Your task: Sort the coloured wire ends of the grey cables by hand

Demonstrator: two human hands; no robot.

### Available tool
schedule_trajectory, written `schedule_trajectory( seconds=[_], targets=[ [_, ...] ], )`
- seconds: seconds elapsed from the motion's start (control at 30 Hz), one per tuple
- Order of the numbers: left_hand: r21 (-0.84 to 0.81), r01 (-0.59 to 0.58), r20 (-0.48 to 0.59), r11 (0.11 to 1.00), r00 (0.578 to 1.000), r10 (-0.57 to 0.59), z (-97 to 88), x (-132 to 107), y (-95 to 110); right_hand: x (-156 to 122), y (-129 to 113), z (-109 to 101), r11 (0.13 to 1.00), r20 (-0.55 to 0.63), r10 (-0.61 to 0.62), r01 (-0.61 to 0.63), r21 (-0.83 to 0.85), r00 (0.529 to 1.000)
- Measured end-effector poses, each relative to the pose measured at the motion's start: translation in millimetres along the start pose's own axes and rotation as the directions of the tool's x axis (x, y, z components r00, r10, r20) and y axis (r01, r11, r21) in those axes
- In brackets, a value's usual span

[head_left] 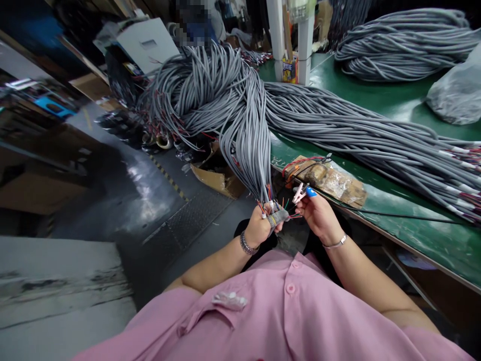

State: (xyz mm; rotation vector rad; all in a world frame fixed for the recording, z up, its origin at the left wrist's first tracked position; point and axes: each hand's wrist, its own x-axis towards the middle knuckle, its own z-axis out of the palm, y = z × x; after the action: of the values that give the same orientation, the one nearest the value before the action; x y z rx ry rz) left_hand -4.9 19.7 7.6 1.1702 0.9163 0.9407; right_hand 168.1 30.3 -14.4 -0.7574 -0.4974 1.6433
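Observation:
My left hand (261, 224) is closed around the end of a grey cable (251, 160) that hangs down from the big grey cable bundle (233, 100); thin red, green and orange wires stick out at the tip. A grey fabric cot covers one of its fingers. My right hand (315, 209) is pinched on a small white connector piece (299, 194), with a blue cot on a fingertip, close to the wire ends. Both hands sit just below the edge of the green workbench (394, 100).
More grey cables lie across the bench towards the right (376, 140) and another coil sits at the back (406, 45). A taped brown pad with a red wire (326, 178) lies on the bench edge. A cardboard box (218, 178) stands on the floor below. A clear bag (458, 93) lies at the right.

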Motion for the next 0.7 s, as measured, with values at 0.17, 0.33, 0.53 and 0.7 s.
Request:
schedule_trajectory(
  seconds=[0.17, 0.33, 0.53, 0.7],
  targets=[
    [0.006, -0.047, -0.079, 0.999, 0.996, 0.048, 6.0, 3.4, -7.2, 5.8, 7.4, -1.0, 0.999, 0.005, -0.022, 0.021, 0.037, 1.0],
    [0.04, -0.052, -0.113, 0.998, 0.992, 0.056, 6.9, 5.4, -11.6, 12.7, 8.2, 2.5, 0.98, 0.065, 0.098, -0.108, 0.169, 0.993],
    [0.111, -0.023, -0.108, 0.994, 0.994, 0.035, 5.8, 5.0, -9.9, 16.9, 11.8, 6.4, 0.973, -0.041, 0.041, -0.031, 0.228, 0.998],
    [0.15, -0.025, -0.084, 0.988, 0.996, 0.038, 4.7, 2.0, -7.0, 10.7, 13.0, 1.2, 0.979, 0.099, 0.077, -0.094, 0.18, 0.992]
  ],
)
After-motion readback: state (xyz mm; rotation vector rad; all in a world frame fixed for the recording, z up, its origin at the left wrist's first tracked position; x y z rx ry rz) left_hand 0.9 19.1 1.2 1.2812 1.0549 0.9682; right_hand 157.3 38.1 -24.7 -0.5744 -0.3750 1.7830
